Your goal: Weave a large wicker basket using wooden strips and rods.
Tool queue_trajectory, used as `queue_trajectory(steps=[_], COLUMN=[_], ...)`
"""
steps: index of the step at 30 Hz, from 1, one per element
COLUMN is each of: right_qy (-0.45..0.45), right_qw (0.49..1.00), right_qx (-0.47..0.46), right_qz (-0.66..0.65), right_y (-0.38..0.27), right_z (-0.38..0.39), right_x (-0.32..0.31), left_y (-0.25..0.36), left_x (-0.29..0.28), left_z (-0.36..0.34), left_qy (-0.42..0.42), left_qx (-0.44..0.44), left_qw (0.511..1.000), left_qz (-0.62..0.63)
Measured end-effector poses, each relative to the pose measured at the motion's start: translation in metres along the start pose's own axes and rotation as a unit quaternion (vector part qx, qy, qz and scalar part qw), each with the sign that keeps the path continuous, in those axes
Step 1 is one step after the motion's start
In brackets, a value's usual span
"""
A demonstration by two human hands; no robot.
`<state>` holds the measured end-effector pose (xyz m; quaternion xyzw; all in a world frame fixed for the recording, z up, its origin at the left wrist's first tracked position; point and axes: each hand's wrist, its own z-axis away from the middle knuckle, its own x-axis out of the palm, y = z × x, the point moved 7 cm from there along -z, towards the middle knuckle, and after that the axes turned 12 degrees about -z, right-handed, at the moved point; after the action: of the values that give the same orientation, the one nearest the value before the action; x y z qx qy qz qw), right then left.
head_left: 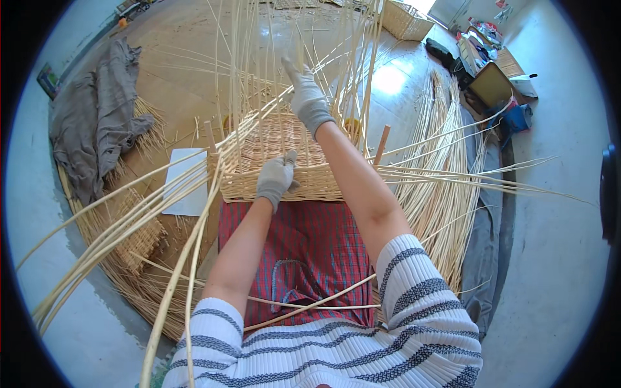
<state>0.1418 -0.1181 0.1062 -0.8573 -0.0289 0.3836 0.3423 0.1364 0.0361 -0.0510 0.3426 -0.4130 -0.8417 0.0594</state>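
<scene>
A half-woven wicker basket (259, 185) sits in front of me over red checked cloth (284, 246), long pale upright strands rising from it. My gloved left hand (277, 177) is closed on the near wall, thumb up beside the upright strands. My gloved right hand (304, 90) is raised over the basket's far part, fingers stretched upward among the upright strands; whether it touches one is unclear. Loose bundled weaver strands (149, 213) fan out from the basket's left corner, and more stick out to the right. A short wooden peg (381, 143) stands by the right corner.
A long bundle of reeds (440, 213) lies along my right. Grey cloth (90, 123) covers reeds at the left, near a white board (182, 182) and a woven piece (136, 239). Another basket (404, 22) stands at the back. Clutter with a blue container (514, 118) lines the right wall.
</scene>
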Motion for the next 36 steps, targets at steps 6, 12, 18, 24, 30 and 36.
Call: queue_trajectory(steps=[6, 12, 18, 24, 30, 36], right_qy=[0.193, 0.34, 0.21, 0.296, 0.295, 0.082], right_qw=[0.867, 0.803, 0.868, 0.754, 0.791, 0.992], right_qx=[0.001, 0.2, -0.005, 0.226, 0.277, 0.011], right_qz=[-0.459, -0.448, -0.449, -0.541, -0.459, -0.1], right_y=[0.032, 0.114, -0.012, 0.099, 0.169, 0.078], right_z=[0.149, 0.252, 0.222, 0.241, 0.259, 0.073], right_x=[-0.093, -0.105, -0.12, -0.158, -0.183, -0.147], left_y=[0.002, 0.018, 0.019, 0.034, 0.085, 0.071], left_x=[0.002, 0.018, 0.023, 0.006, 0.072, 0.086], left_z=[-0.002, 0.002, -0.007, 0.024, 0.026, 0.011], left_qy=[-0.017, -0.096, -0.002, 0.023, -0.192, -0.077], left_qx=[0.048, 0.089, 0.003, 0.038, 0.136, 0.082], left_qw=[0.998, 0.959, 0.975, 0.963, 0.972, 0.993], left_qz=[-0.024, 0.252, 0.224, 0.266, 0.015, -0.028])
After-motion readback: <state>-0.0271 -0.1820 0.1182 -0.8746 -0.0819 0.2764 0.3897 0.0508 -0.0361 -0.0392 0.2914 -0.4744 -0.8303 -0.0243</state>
